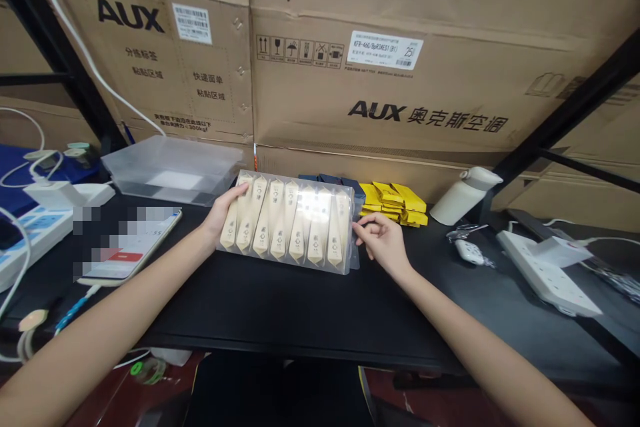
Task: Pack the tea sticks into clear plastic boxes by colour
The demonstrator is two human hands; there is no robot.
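Observation:
Above the black table, my left hand (223, 212) grips the left end of a clear plastic bag (354, 240), thumb on the front. Inside it, several cream-coloured packets (278, 220) with dark Chinese characters stand side by side in a row. At the bag's right end, my right hand (383, 237) pinches the loose plastic edge between thumb and forefinger. Light glares off the film over the right-hand packets. Behind the bag, dark blue packets (345, 183) are partly hidden, and a pile of yellow packets (395, 200) lies just to their right.
A translucent plastic bin (170, 170) stands at the back left, near a phone (133, 247) and a white power strip (37, 233). On the right are a cream flask (463, 197), a white earphone case (469, 251) and another power strip (550, 273). Large cartons (320, 93) form the back wall.

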